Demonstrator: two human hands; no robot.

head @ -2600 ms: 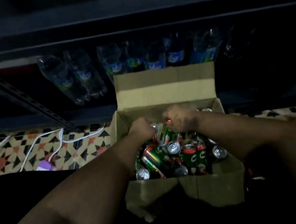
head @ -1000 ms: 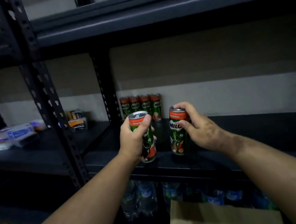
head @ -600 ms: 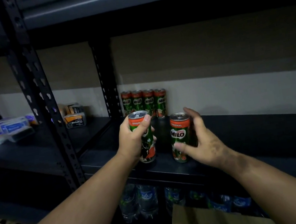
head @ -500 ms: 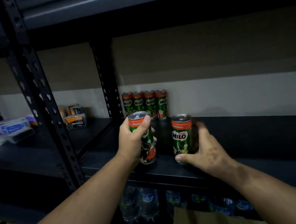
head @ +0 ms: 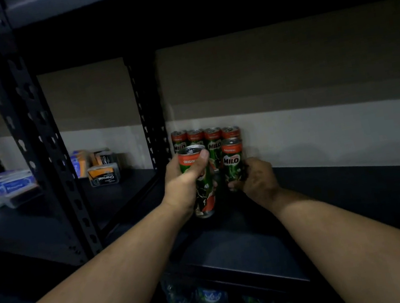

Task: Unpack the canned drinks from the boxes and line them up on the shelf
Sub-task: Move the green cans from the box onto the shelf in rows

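Observation:
My left hand (head: 185, 182) grips a green and red Milo can (head: 199, 177) upright, just above the dark shelf board (head: 247, 243). My right hand (head: 256, 177) holds the base of a second Milo can (head: 232, 160), which stands directly in front of a row of several Milo cans (head: 206, 137) at the back wall. Both held cans are upright. The cardboard box is out of view.
A perforated black upright (head: 32, 125) stands to the left, another (head: 147, 107) at the back beside the cans. Packets and small boxes (head: 104, 175) lie on the left shelf section. Water bottles (head: 212, 301) sit on the shelf below. The shelf stretches bare to the right.
Both hands have reached deeper into the shelf. My right hand has slid its can back against the row of cans, and my left can has followed toward the row.

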